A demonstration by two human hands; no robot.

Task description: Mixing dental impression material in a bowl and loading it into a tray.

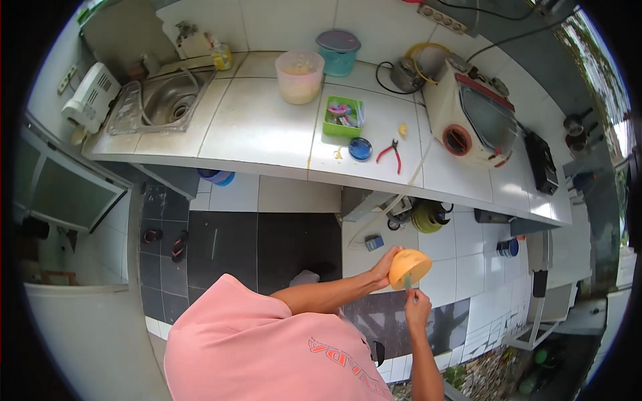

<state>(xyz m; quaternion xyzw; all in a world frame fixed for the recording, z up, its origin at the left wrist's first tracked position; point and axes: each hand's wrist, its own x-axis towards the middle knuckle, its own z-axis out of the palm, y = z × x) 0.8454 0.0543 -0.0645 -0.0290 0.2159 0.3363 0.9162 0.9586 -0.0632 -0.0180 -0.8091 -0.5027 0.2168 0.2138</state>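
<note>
left hand (384,262) curls around the rim of a round orange plastic bowl (409,266), held above the tiled floor. just below it, right hand (417,306) pinches a small thin tool (407,283) touching the bowl.

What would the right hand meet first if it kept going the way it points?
Likely the yellow bowl held by the left hand; the right hand points up at its rim with a small tool, though depth is unclear.

daylight, bright from right | glare on white counter (267,127) | fisheye bend, black rim | sharp centre
</note>
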